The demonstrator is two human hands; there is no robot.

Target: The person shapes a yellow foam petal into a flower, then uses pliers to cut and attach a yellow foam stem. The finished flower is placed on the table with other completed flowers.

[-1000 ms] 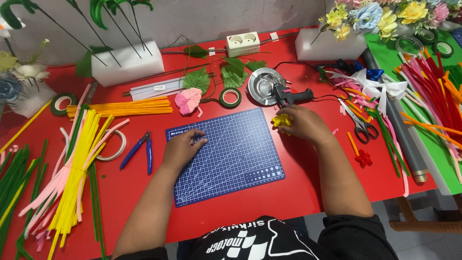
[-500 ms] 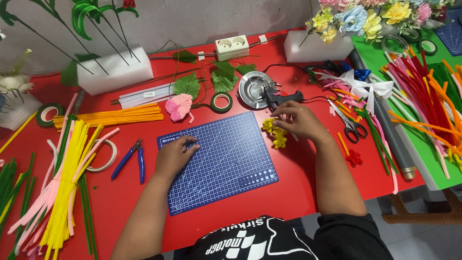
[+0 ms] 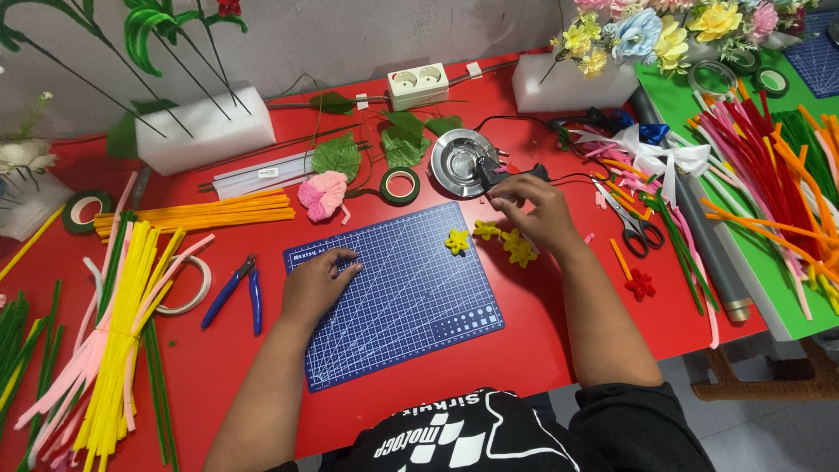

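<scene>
Right hand (image 3: 531, 203) sits right of frame centre, at the top right corner of the blue cutting mat (image 3: 393, 297). Its fingers curl down over the black glue gun (image 3: 507, 173), which lies on the red counter (image 3: 524, 350) with its long axis running left to right, nozzle end toward the round metal dish (image 3: 459, 157). The gun lies just above the fingertips in the frame. Whether the grip has closed on the gun body or only touches it, I cannot tell; the fingers hide the contact.

Three small yellow flower pieces (image 3: 516, 249) lie just below this hand: one at the wrist, one beside it (image 3: 485, 230), one further left on the mat (image 3: 456, 240). The right hand is plainly nearer to all three.

Left hand (image 3: 319, 280) rests palm down on the mat's left part, fingers loosely spread, holding nothing. Blue-handled pliers (image 3: 236, 288) lie just to its left.

Right forearm runs in from the lower right of frame; left forearm comes in from the lower centre.
</scene>
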